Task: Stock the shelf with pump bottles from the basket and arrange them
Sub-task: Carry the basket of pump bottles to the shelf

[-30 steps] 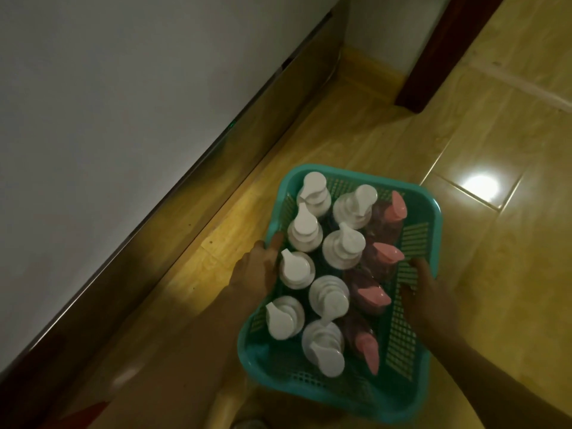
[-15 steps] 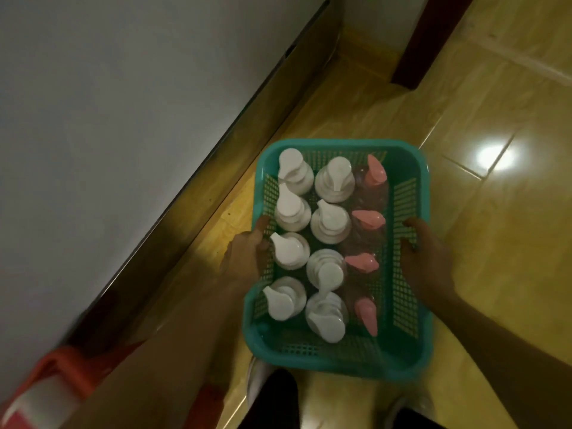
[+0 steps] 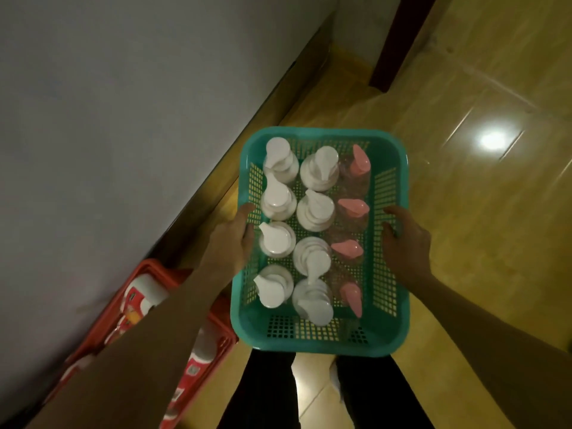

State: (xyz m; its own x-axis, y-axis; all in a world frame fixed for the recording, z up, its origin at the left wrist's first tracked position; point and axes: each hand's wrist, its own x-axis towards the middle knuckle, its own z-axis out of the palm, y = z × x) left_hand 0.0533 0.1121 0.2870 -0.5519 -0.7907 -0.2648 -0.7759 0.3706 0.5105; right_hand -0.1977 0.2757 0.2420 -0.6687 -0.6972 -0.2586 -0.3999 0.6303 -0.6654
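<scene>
Both hands, left hand [image 3: 233, 239] and right hand [image 3: 405, 239], grip the teal basket [image 3: 322, 342] holding 12 pump bottles [image 3: 315, 209]; stocking not begun, next reach the shelf.

A glossy yellow tiled floor [image 3: 464, 212] carries a red crate [image 3: 148, 305] against the grey wall [image 3: 123, 119].

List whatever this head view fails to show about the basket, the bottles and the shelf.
- Shelf: not identifiable in the head view.
- Bottle bodies in the teal basket: hidden beneath white pump heads and pink pump heads.
- Red crate contents: covered by the left forearm, labels blurred.
- Left hand and right hand fingers: partly behind basket walls.
</scene>
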